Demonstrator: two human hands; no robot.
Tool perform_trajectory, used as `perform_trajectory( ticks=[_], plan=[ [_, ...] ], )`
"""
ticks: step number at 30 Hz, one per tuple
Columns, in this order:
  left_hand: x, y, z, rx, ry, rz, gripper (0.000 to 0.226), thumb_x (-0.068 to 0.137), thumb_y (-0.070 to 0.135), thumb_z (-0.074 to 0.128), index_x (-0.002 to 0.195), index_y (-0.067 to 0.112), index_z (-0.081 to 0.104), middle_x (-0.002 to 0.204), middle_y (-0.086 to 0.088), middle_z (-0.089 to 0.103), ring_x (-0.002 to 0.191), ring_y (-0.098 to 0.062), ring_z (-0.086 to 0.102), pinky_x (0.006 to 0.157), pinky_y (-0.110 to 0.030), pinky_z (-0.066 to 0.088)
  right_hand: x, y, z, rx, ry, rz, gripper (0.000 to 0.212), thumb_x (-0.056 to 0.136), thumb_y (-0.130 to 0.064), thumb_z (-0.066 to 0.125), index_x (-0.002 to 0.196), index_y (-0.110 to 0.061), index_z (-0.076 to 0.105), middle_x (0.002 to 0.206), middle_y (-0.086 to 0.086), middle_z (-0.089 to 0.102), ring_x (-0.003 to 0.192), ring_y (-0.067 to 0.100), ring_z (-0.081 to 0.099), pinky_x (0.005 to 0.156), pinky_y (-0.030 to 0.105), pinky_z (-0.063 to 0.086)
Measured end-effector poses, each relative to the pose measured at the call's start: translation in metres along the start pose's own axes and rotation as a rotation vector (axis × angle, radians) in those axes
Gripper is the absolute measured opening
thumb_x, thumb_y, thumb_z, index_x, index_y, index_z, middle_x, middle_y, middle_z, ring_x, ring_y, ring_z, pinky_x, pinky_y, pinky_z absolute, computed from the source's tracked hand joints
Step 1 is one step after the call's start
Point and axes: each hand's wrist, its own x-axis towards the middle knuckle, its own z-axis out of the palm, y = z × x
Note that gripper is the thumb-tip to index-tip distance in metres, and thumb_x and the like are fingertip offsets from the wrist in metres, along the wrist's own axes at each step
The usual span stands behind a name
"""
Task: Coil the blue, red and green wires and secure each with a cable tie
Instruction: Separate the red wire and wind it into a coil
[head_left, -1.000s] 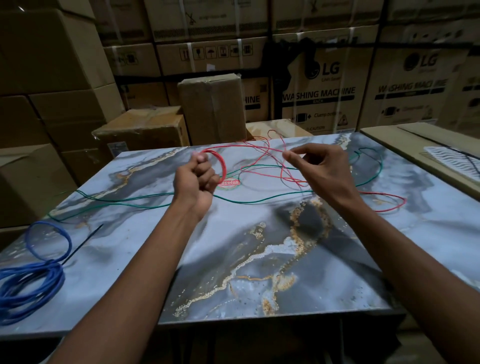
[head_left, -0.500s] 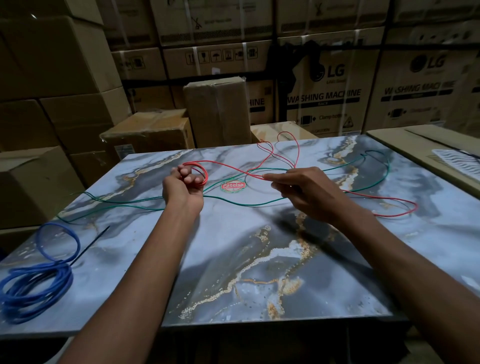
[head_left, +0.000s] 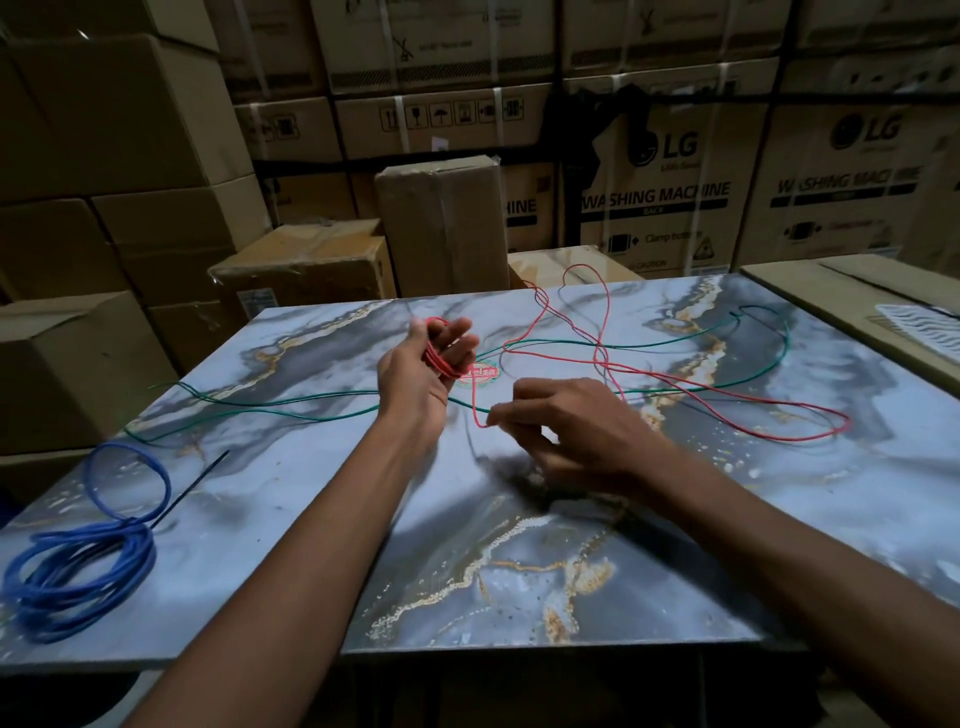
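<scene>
A thin red wire (head_left: 691, 387) lies in loose loops over the middle and right of the marbled table (head_left: 519, 545). My left hand (head_left: 421, 369) is raised above the table with several turns of the red wire wound round its fingers. My right hand (head_left: 566, 431) is lower and nearer, pinching the red strand that runs down from the left hand. A green wire (head_left: 291, 405) stretches uncoiled across the table under both hands. The blue wire (head_left: 83, 561) sits coiled at the near left edge with a black cable tie (head_left: 195, 483) sticking out of it.
Stacked cardboard boxes (head_left: 670, 176) wall in the far side and the left. A round red and green sticker (head_left: 480, 373) marks the table's middle. A brown board (head_left: 852, 296) with a white sheet lies to the right.
My left hand has turned palm up and lifted, with more red wire round its fingers. My right hand has drawn the strand down and nearer. The red loops have shifted.
</scene>
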Motion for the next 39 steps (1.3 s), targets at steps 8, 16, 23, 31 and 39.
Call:
perform_trajectory(
  ticks=[8, 16, 23, 31, 39],
  plan=[
    [-0.008, -0.014, 0.004, 0.314, -0.220, 0.047, 0.030, 0.107, 0.024, 0.039, 0.091, 0.007, 0.058, 0.086, -0.012, 0.076, 0.073, -0.020, 0.073, 0.070, -0.029, 0.058, 0.000, 0.002, -0.002, 0.199, 0.237, 0.065, 0.013, 0.093, -0.008, 0.070, 0.101, -0.012, 0.080, 0.088, -0.021, 0.057, 0.068, -0.013, 0.049, 0.063, 0.006, 0.030],
    [-0.032, -0.022, 0.015, 0.687, -0.442, 0.059, 0.037, 0.108, 0.019, 0.037, 0.094, -0.002, 0.063, 0.066, -0.008, 0.071, 0.055, -0.020, 0.068, 0.057, -0.024, 0.055, -0.002, 0.014, -0.012, 0.156, 0.476, 0.217, 0.014, 0.094, -0.011, 0.072, 0.107, -0.012, 0.079, 0.082, -0.004, 0.059, 0.059, -0.001, 0.044, 0.057, 0.013, 0.033],
    [-0.029, -0.023, 0.014, 0.680, -0.483, -0.018, 0.044, 0.109, 0.028, 0.034, 0.080, 0.005, 0.059, 0.045, 0.005, 0.033, 0.039, -0.009, 0.030, 0.050, -0.025, 0.042, -0.002, 0.028, -0.013, 0.144, 0.546, 0.385, 0.018, 0.095, -0.029, 0.072, 0.105, -0.017, 0.081, 0.080, -0.006, 0.065, 0.058, 0.013, 0.052, 0.053, 0.033, 0.043],
    [-0.026, -0.012, 0.015, 0.451, -0.463, -0.164, 0.042, 0.109, 0.028, 0.030, 0.071, 0.015, 0.042, 0.045, 0.010, 0.023, 0.039, -0.007, 0.021, 0.043, -0.021, 0.027, -0.003, 0.036, -0.010, 0.080, 0.485, 0.412, 0.029, 0.099, -0.038, 0.061, 0.111, -0.019, 0.078, 0.081, -0.006, 0.065, 0.063, 0.009, 0.052, 0.054, 0.036, 0.046],
    [-0.020, 0.000, 0.008, 0.185, -0.387, -0.216, 0.036, 0.106, 0.026, 0.034, 0.075, 0.011, 0.047, 0.042, 0.010, 0.022, 0.034, -0.005, 0.016, 0.039, -0.020, 0.018, -0.010, 0.047, -0.015, 0.172, 0.274, 0.395, 0.024, 0.102, -0.030, 0.058, 0.109, -0.016, 0.076, 0.067, -0.024, 0.055, 0.059, 0.000, 0.054, 0.055, 0.032, 0.046]
  ],
)
